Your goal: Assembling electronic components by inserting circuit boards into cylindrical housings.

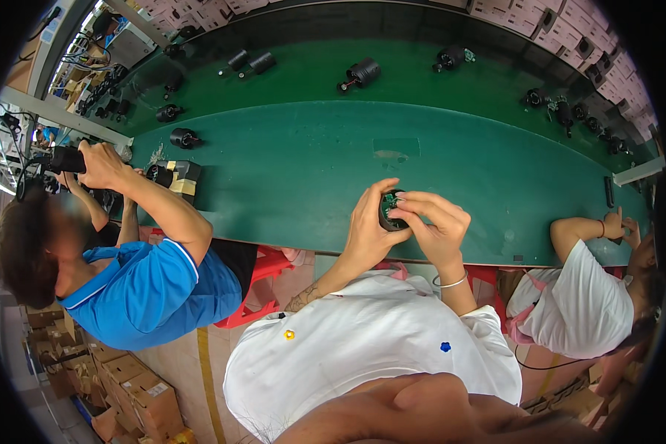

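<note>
Head view: grasping a black round housing (pixel 383 212) in the left hand (pixel 364 220), over the desk (pixel 288 170) near its front edge.
With thumb and fingertips of the right hand (pixel 440 222) at the housing's mouth, against a green circuit board (pixel 391 200); cannot tell whether pinching or merely touching. Could bend or crack small board parts through slanted pressure, or scrape the board on the rim through fingers blocking sight. Could also drop the housing onto the desk through a loosened left-hand hold.

White shirt (pixel 370 348) with yellow flower (pixel 289 335) and blue flower (pixel 445 346), silvery right-wrist bangle (pixel 451 285), tattooed left forearm (pixel 303 297)
</note>
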A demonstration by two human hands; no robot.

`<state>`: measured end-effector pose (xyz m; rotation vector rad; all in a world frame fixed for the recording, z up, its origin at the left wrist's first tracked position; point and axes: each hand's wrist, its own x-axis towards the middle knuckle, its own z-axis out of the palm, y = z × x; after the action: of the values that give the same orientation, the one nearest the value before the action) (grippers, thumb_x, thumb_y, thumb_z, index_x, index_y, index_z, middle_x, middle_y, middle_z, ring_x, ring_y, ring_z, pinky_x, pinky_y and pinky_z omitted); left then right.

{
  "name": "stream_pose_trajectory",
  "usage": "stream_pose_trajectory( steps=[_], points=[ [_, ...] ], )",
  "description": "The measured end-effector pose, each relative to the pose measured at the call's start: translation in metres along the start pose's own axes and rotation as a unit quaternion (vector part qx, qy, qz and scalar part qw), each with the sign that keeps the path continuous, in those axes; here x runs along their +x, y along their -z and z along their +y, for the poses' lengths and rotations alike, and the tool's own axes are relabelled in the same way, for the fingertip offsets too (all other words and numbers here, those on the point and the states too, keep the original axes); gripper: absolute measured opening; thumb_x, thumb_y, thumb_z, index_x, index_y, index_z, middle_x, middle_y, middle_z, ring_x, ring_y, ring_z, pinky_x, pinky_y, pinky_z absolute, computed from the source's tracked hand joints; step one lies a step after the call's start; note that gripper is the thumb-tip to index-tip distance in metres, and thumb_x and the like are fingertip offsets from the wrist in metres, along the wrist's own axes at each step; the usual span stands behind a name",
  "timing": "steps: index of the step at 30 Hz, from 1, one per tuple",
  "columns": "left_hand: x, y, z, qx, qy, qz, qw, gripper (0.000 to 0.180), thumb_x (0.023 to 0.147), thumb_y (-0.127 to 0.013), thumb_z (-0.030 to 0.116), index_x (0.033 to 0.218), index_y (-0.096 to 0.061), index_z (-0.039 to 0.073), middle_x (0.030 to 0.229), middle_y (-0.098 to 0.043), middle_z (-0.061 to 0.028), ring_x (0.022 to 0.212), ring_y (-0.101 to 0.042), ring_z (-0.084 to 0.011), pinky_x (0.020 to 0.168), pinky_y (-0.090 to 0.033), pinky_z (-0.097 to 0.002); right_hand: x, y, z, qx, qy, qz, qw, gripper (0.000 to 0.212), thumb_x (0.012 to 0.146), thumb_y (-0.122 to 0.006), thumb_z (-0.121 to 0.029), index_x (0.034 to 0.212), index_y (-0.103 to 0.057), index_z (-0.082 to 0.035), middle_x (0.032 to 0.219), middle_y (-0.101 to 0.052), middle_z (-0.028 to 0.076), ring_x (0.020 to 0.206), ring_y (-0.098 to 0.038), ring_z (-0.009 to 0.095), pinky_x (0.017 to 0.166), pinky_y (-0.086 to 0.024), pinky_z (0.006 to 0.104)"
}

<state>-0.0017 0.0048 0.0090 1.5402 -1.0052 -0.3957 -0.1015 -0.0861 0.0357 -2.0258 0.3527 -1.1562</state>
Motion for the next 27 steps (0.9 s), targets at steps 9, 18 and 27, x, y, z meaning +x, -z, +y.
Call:
stream_pose_trajectory(
  steps=[9,18,27],
  points=[
    [-0.003,-0.004,-0.007,-0.035,-0.037,0.023,0.998,0.068,0.056,-0.084,0.004,0.118,-0.055,0.004,0.104,-0.057,-0.0109,0.092,-0.056,-0.0266,0.086,-0.047,-0.0385,0.002,0.004,-0.011,0.037,-0.081,0.050,0.995,0.016,0.063,-0.079,0.006,0.076,-0.074,-0.003,0.093,-0.074,0.009,0.079,-0.067,0.019,0.068,-0.054,0.0256],
    [-0.006,-0.012,-0.017,-0.122,-0.121,0.107,0.979,0.061,0.055,-0.087,0.003,0.106,-0.055,0.007,0.100,-0.054,-0.0075,0.093,-0.052,-0.0237,0.088,-0.046,-0.0382,0.015,0.005,-0.013,0.081,-0.036,-0.038,0.995,0.013,0.060,-0.078,0.001,0.071,-0.073,-0.005,0.094,-0.067,0.004,0.101,-0.062,0.025,0.083,-0.052,0.0339],
    [-0.006,-0.022,-0.017,-0.134,-0.165,0.152,0.965,0.059,0.056,-0.085,0.001,0.105,-0.054,0.011,0.099,-0.053,-0.0068,0.091,-0.051,-0.0226,0.088,-0.048,-0.0377,0.021,0.007,-0.029,0.045,-0.069,-0.095,0.992,0.011,0.058,-0.076,0.001,0.064,-0.068,-0.004,0.090,-0.062,0.002,0.108,-0.059,0.027,0.084,-0.050,0.0361]
  ],
)
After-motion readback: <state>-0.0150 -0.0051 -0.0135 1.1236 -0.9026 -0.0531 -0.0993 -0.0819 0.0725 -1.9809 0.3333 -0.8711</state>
